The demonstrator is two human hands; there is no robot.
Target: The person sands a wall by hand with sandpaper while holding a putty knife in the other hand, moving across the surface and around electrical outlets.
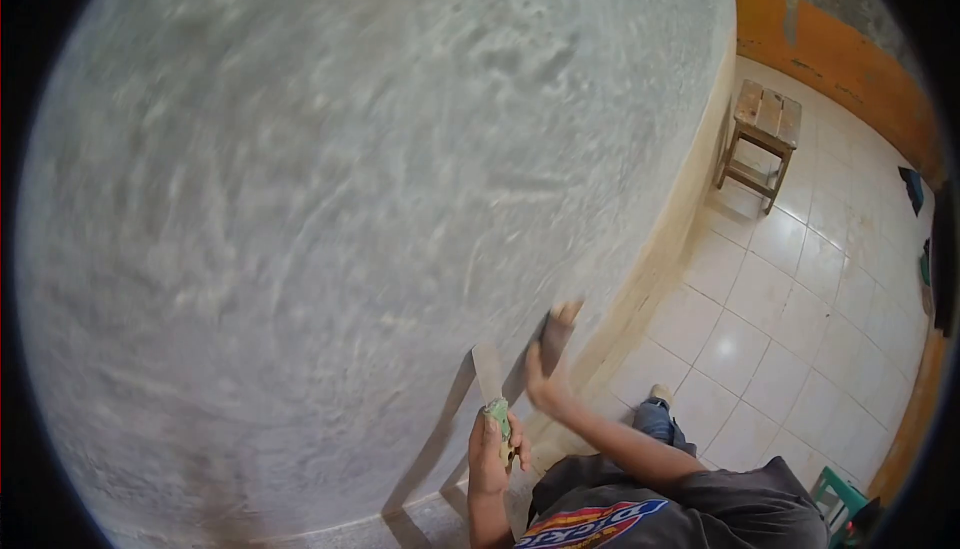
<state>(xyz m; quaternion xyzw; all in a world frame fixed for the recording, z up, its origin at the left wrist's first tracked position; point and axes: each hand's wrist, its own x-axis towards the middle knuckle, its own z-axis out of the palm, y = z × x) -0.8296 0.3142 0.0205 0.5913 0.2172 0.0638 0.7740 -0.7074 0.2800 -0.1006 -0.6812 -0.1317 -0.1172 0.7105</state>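
Note:
My left hand (pixel 489 457) is closed around the green handle of a putty knife (pixel 488 373), its metal blade pointing up beside the wall. To its right, my right hand (pixel 545 389) is pressed near the lower part of the grey plastered wall (pixel 330 199). Its fingers hold a brownish flat piece that looks like sandpaper (pixel 557 341), with the fingertips showing above it; this part is slightly blurred. Shadows of the hands and the knife fall on the wall.
A small wooden stool (pixel 768 119) stands by the wall's far end on the white tiled floor (pixel 750 319). An orange wall band (pixel 830 64) runs behind it. Part of a green plastic object (pixel 838 497) shows at lower right, behind my body.

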